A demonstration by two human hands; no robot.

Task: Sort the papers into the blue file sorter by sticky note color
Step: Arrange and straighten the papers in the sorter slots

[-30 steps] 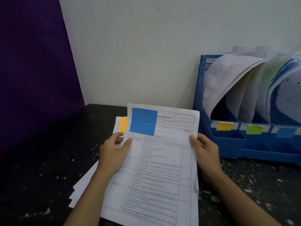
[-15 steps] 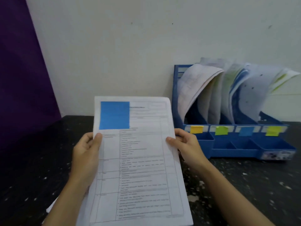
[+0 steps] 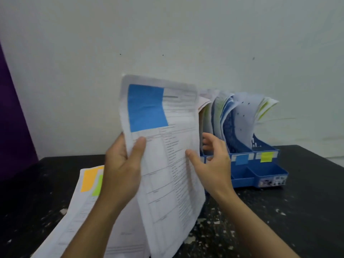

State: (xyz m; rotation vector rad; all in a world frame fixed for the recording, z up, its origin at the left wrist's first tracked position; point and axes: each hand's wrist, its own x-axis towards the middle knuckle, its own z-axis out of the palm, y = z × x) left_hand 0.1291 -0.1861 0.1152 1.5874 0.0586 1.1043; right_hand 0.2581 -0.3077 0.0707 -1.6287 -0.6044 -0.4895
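Note:
A printed paper with a large blue sticky note at its top left is held upright in front of me. My left hand grips its left edge, thumb on the front. My right hand is at the paper's right edge with fingers spread, thumb touching the sheet. Behind it stands the blue file sorter holding curled papers, with a blue label and a yellow label on its front. The sorter's left slots are hidden by the paper.
A stack of papers lies on the black speckled table at the lower left, with an orange note and a green note showing. White wall behind; a purple panel at the far left.
The paper has been lifted and tilted toward the sorter. My right hand has loosened from its edge and spread its fingers. The view has shifted, so the paper stack shows again.

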